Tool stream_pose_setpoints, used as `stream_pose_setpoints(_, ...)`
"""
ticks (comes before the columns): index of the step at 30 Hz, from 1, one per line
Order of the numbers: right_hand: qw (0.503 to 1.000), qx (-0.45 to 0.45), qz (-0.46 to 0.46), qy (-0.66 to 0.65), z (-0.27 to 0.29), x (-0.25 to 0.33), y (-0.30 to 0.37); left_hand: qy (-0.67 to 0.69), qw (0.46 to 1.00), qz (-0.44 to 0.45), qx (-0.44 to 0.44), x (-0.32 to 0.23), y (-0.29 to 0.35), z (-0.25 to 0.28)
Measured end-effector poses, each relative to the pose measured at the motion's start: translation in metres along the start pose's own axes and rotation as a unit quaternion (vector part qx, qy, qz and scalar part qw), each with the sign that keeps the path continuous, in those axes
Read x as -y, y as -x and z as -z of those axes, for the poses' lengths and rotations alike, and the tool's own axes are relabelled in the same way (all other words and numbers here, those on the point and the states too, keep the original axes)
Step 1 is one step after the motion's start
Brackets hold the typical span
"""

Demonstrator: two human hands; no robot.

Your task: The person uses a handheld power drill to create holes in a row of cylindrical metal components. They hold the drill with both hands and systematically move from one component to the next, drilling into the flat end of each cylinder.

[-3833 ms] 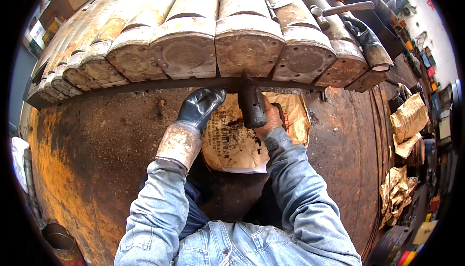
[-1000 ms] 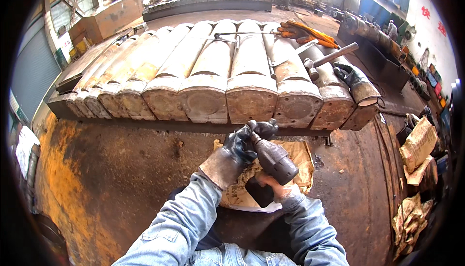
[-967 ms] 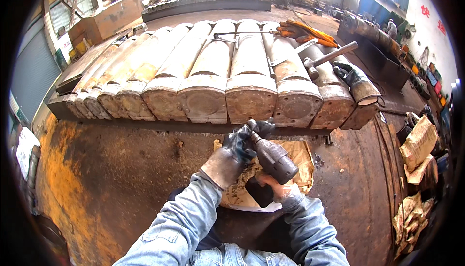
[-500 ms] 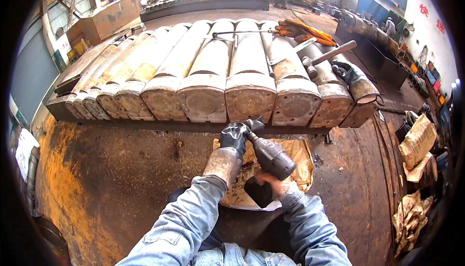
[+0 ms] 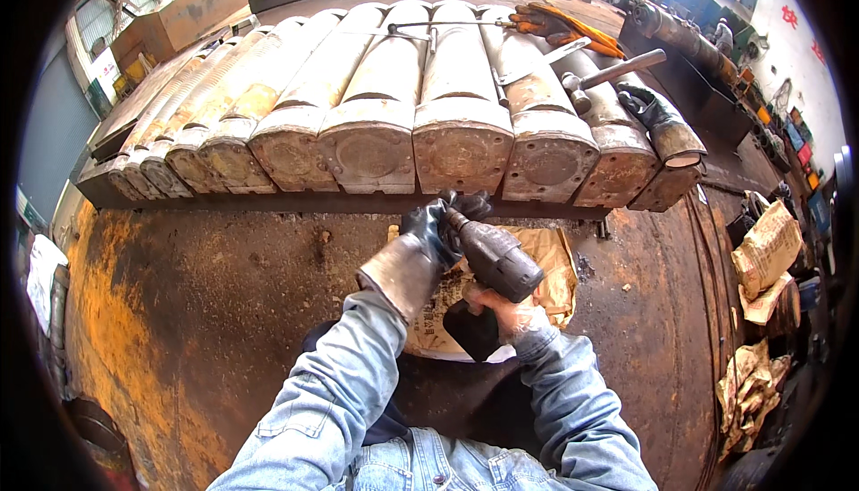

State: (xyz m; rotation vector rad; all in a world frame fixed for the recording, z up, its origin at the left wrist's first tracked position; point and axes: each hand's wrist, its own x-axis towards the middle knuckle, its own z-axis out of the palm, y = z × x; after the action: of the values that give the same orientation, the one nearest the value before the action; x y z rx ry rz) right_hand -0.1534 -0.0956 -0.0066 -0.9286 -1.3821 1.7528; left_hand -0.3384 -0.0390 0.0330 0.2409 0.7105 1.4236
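Rusty steel fills the frame: a row of long ribbed castings (image 5: 447, 124) lies across the upper half, end faces toward the viewer, on a stained plate floor (image 5: 197, 312). Just below the centre, the person's bare right hand (image 5: 506, 317) is clenched round the handle of a dark, grimy power tool (image 5: 492, 257), apparently an impact wrench, whose nose angles up and left toward the casting ends. The gloved left hand (image 5: 434, 227) is wrapped round that nose, just beneath the end face in mid-frame, so the tool sits between both hands, the left steadying the front, the right bearing the body. By my reading, the step in hand is seating the tool's tip; whether it touches the metal I cannot tell, as the glove hides it. The next move would seem to call for firm alignment before any pull on the trigger. A crumpled paper sack (image 5: 555, 272) lies under the hands, and a hammer (image 5: 613, 71) rests on the castings at upper right.
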Motion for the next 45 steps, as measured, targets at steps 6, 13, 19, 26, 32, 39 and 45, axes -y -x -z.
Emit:
stream_pose_setpoints(6, 1.0, -0.013, 0.002, 0.006, -0.012, 0.013, 0.0, -0.256, 0.965, 0.044, -0.029, -0.012, -0.019, 0.032)
stream_pose_setpoints(13, 0.987, -0.07, 0.004, 0.147, -0.022, 0.01, -0.022, -0.659, 0.739, -0.137, 0.001, -0.008, -0.052, 0.097)
stream_pose_setpoints(19, 0.996, -0.073, 0.025, 0.054, -0.045, -0.003, -0.059, -0.578, 0.798, -0.167, -0.034, -0.04, -0.03, 0.134)
stream_pose_setpoints(26, 0.994, -0.09, 0.05, -0.025, -0.064, -0.023, -0.103, -0.354, 0.915, -0.155, -0.116, -0.074, 0.013, 0.108)
stream_pose_setpoints(32, 0.99, -0.109, 0.056, 0.069, -0.077, -0.035, -0.111, -0.406, 0.887, -0.16, -0.149, -0.089, 0.016, 0.114)
stream_pose_setpoints(39, 0.921, -0.082, 0.11, -0.365, -0.068, -0.093, -0.145, -0.359, 0.906, -0.193, -0.118, -0.089, 0.015, 0.119)
stream_pose_setpoints(45, 0.974, -0.115, 0.146, -0.128, -0.065, -0.106, -0.146, -0.4, 0.883, -0.197, -0.144, -0.102, 0.002, 0.162)
